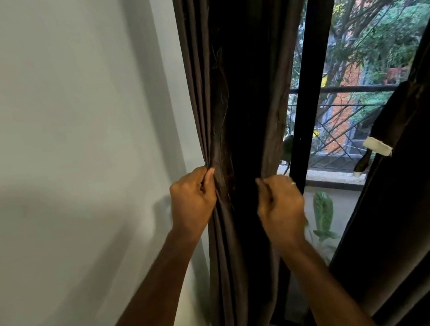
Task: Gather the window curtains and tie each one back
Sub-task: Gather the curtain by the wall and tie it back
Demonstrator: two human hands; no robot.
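A dark brown left curtain (238, 82) hangs in folds beside the pale wall. My left hand (192, 197) grips its left edge, bunching the folds at about waist height of the cloth. My right hand (280, 203) pinches the curtain's right edge, a ring on one finger. The two hands hold the cloth roughly a hand's width apart. A second dark curtain (420, 217) fills the right side. A dark tie-back strip (393, 121) with a white end (377, 146) hangs from it.
A pale wall (65, 128) stands to the left. Between the curtains a black window frame (305, 89) shows glass, a balcony railing (340, 120), trees and a green leafy plant (323, 214) outside.
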